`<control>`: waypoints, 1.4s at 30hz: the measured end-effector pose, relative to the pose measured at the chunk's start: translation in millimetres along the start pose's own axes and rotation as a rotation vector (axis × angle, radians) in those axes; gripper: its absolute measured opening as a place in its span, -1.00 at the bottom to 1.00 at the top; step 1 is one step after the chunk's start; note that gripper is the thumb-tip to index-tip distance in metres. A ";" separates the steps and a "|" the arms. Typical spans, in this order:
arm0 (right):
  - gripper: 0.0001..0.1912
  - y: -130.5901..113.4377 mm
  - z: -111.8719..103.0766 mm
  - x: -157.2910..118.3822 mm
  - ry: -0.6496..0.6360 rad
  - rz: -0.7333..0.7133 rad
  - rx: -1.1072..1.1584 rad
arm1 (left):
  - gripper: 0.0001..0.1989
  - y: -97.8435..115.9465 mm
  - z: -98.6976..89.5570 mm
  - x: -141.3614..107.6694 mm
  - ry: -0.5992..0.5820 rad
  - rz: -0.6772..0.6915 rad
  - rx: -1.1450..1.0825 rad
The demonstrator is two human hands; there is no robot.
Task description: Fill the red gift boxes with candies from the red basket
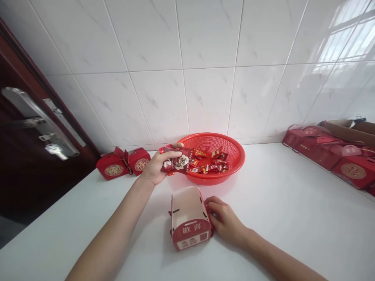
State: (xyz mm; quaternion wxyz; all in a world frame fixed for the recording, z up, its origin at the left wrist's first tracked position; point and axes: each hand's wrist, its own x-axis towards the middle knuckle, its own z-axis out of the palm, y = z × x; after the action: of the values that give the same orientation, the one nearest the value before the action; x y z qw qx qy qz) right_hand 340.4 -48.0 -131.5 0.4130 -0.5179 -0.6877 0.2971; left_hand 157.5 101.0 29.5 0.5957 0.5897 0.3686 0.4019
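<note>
My left hand (159, 164) is closed around several red wrapped candies (180, 160), held up at the near left rim of a red plastic basket (237, 166). More wrapped candies (216, 166) lie in the bottom of that basket. In front of it stands a red paper gift box (191, 236), its top open and its pale inside showing. My right hand (224, 220) rests at the box's right side with fingers curled against it. Whether those fingertips pinch a flap or cord there is hidden.
Two red gift boxes (114, 169) stand at the left by the wall. On the right, a row of red boxes (328, 154) lines the table beside a brown cardboard box (340, 128). A tiled wall (211, 97) bounds the back; a dark door (20, 156) is at the left.
</note>
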 end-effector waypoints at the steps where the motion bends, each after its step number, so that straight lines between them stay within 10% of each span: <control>1: -0.76 -0.2 -0.4 0.1 -0.004 0.003 -0.002 | -0.62 -0.3 0.3 -3.4 0.004 0.002 -0.017; 20: -0.81 -11.0 -10.5 0.6 0.090 0.084 0.005 | -0.68 -4.6 4.6 -23.7 -0.138 -0.055 -0.263; 35: -0.70 -13.9 -10.2 -0.6 0.067 0.111 -0.005 | -0.78 -31.7 -33.8 1.9 -0.474 -0.185 0.504; 42: -0.74 -14.9 -9.3 -1.8 0.048 0.101 -0.012 | -0.83 -63.9 -14.7 2.5 -0.652 -0.157 0.742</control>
State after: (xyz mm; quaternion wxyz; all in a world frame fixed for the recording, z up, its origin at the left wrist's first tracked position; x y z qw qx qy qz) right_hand 341.8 -54.2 -115.0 0.4107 -0.5612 -0.6525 0.3010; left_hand 147.9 110.5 -34.7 0.4585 0.8272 0.3247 -0.0074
